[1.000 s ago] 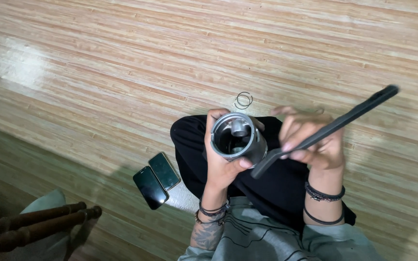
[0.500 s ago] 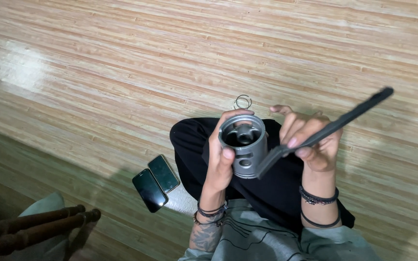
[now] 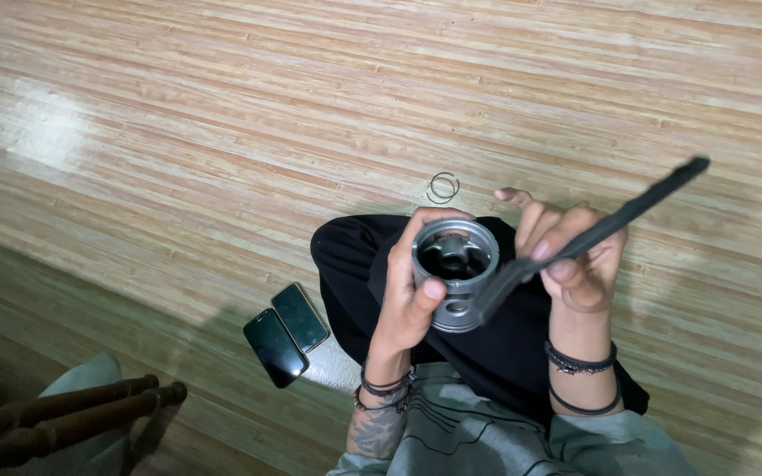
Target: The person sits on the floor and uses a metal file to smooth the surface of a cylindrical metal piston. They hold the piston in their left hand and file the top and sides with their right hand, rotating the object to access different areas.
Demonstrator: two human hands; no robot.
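Item: grey metal piston point(image 3: 456, 275), hollow, open end up, above the seated person's lap. Left hand point(image 3: 407, 295) wraps its skirt; right hand point(image 3: 575, 264) pinches a dark flat file point(image 3: 606, 227) against its rim. Likely rigid, weighty, smooth; best held round the skirt.

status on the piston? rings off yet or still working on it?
Looks done: thin rings lie on the floor, apart from the piston. In hand: left hand grips the piston, open end up; right hand holds a long dark tool, its tip at the piston's side. Left: the tool is on the piston, so work there isn't finished. Whether any rings remain in the grooves can't be made out.
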